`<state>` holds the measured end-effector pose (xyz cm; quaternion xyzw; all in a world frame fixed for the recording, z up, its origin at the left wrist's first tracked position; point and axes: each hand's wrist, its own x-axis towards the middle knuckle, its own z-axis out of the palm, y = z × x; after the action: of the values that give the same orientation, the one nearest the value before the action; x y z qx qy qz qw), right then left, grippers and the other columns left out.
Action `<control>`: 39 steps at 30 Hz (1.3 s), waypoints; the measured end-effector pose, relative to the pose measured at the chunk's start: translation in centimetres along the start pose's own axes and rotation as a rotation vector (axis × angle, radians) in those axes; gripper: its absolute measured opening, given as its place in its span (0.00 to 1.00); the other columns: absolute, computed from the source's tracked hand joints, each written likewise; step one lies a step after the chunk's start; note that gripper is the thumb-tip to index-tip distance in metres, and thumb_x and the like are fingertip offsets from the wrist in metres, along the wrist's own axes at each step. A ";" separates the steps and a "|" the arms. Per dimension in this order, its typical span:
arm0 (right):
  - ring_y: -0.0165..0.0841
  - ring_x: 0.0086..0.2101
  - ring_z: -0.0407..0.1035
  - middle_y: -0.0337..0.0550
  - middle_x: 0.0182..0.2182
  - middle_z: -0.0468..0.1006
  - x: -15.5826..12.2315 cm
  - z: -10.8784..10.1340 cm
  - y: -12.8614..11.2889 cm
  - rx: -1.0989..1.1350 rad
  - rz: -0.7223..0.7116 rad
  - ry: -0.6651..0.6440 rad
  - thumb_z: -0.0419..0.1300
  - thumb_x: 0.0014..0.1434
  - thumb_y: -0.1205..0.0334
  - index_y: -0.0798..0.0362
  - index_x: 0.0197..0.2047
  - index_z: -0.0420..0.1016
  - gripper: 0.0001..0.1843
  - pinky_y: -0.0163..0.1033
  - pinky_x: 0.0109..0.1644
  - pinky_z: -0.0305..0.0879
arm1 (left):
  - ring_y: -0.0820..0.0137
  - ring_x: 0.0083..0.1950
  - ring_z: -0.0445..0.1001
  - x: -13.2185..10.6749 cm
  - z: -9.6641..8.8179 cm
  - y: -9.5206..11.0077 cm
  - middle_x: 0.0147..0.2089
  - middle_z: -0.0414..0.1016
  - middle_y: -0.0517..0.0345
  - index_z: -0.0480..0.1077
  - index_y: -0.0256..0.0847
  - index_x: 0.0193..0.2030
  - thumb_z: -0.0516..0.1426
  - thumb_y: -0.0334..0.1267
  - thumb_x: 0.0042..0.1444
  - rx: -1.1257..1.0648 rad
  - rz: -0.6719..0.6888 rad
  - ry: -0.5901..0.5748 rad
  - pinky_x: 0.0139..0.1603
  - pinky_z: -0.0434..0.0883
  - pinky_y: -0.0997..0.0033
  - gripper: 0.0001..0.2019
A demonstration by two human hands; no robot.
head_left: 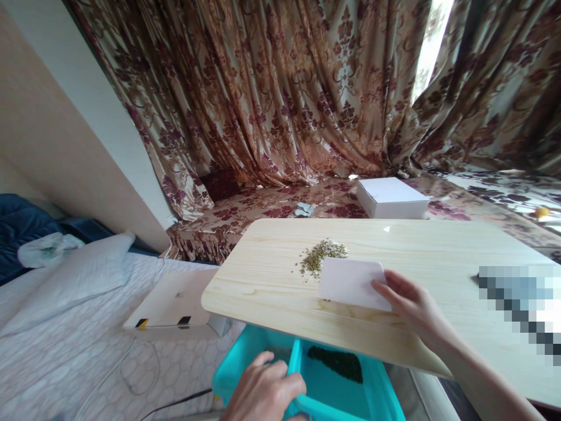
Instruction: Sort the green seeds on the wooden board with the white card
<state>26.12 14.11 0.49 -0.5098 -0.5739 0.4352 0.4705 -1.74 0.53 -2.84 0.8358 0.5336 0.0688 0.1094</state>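
My right hand [405,301] pinches a white card [353,283] at its right edge. The card is tilted over the wooden table top [263,263], its far left corner close to a loose pile of small green beans mixed with white grains [323,256]. My left hand [267,389] rests on a turquoise two-compartment bin [372,403] below the table's near edge, fingers curled over its near side by the divider. A heap of dark green beans [337,362] lies in the right compartment. Pale grains [279,353] show partly in the left one, behind my fingers.
A white box [392,199] stands behind the table on a floral-covered ledge, beside a crumpled light cloth [304,209]. Left of the table, a flat white carton [175,304] and cables lie on the bed. A blurred-out object [517,304] sits at the table's right.
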 end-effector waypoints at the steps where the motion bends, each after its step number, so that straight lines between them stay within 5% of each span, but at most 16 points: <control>1: 0.41 0.32 0.76 0.45 0.31 0.83 -0.4 -0.1 -0.1 -0.002 0.016 -0.033 0.65 0.44 0.40 0.51 0.33 0.80 0.23 0.40 0.33 0.73 | 0.65 0.39 0.75 0.0 -0.5 0.3 0.33 0.73 0.65 0.73 0.47 0.37 0.69 0.48 0.47 -0.003 -0.011 -0.022 0.57 0.65 0.55 0.14; 7: 0.41 0.30 0.76 0.45 0.29 0.83 -3.0 -1.8 -1.4 0.031 0.137 -0.188 0.68 0.42 0.43 0.51 0.31 0.82 0.20 0.38 0.29 0.73 | 0.61 0.48 0.74 -0.2 -2.6 1.9 0.39 0.75 0.59 0.73 0.46 0.40 0.66 0.47 0.54 0.000 -0.039 -0.117 0.60 0.63 0.52 0.12; 15: 0.41 0.34 0.77 0.43 0.30 0.84 -2.1 -5.4 -0.4 0.035 0.110 0.255 0.71 0.35 0.47 0.46 0.28 0.79 0.16 0.38 0.36 0.73 | 0.64 0.34 0.77 2.5 -1.3 3.9 0.31 0.75 0.60 0.75 0.46 0.36 0.67 0.51 0.51 0.193 0.168 -0.172 0.52 0.69 0.59 0.13; 20: 0.39 0.30 0.75 0.42 0.29 0.83 -0.8 -4.5 0.7 -0.013 0.000 0.240 0.70 0.38 0.44 0.47 0.29 0.77 0.18 0.38 0.32 0.72 | 0.67 0.26 0.73 4.4 1.4 5.8 0.25 0.72 0.61 0.74 0.46 0.32 0.65 0.44 0.53 0.283 0.333 -0.043 0.39 0.71 0.69 0.07; 27: 0.37 0.27 0.74 0.45 0.27 0.82 0.7 -2.5 1.9 0.032 -0.011 0.205 0.69 0.38 0.39 0.50 0.32 0.77 0.25 0.35 0.26 0.69 | 0.69 0.21 0.69 5.3 4.1 6.7 0.21 0.69 0.62 0.70 0.44 0.26 0.63 0.47 0.50 0.256 0.432 0.223 0.39 0.71 0.66 0.11; 39: 0.35 0.26 0.73 0.44 0.26 0.80 -0.2 -1.2 0.5 0.033 0.019 0.123 0.68 0.38 0.38 0.51 0.29 0.75 0.25 0.35 0.25 0.67 | 0.64 0.29 0.75 5.3 1.3 8.3 0.26 0.75 0.55 0.76 0.45 0.32 0.61 0.43 0.49 0.234 0.261 -0.034 0.49 0.71 0.61 0.06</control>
<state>27.38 13.98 0.15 -0.5331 -0.5320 0.4168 0.5090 8.09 1.79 -1.97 0.9061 0.4228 0.0056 0.0107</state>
